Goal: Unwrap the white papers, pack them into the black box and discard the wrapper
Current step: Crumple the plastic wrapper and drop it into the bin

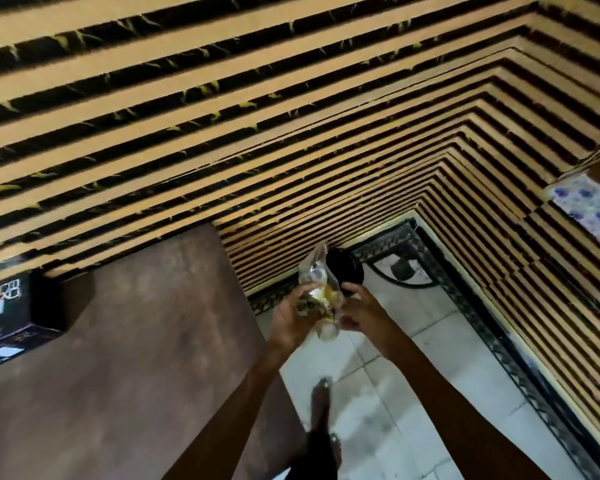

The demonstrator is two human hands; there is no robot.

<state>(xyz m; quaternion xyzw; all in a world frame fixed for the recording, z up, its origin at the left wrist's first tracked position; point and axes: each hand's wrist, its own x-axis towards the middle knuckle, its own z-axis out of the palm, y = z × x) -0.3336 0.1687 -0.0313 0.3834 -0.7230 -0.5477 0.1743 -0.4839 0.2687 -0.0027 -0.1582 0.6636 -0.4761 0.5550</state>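
A crumpled clear plastic wrapper [317, 287] is held up between both of my hands, over the white tiled floor beside the table. My left hand [290, 318] grips its lower left side. My right hand [359, 311] pinches its right edge. The black box [13, 315], with printed graphics, sits at the far left edge of the brown table [136, 341]. No white papers are visible. A round black bin [343, 268] stands on the floor just beyond my hands, partly hidden by the wrapper.
A striped black-and-tan wall fills the upper view and runs down the right side. A dark patterned border [471, 306] edges the tiled floor [430, 393]. My foot [321, 403] stands on the tiles below my hands. A blue-patterned surface [593, 209] is at the right.
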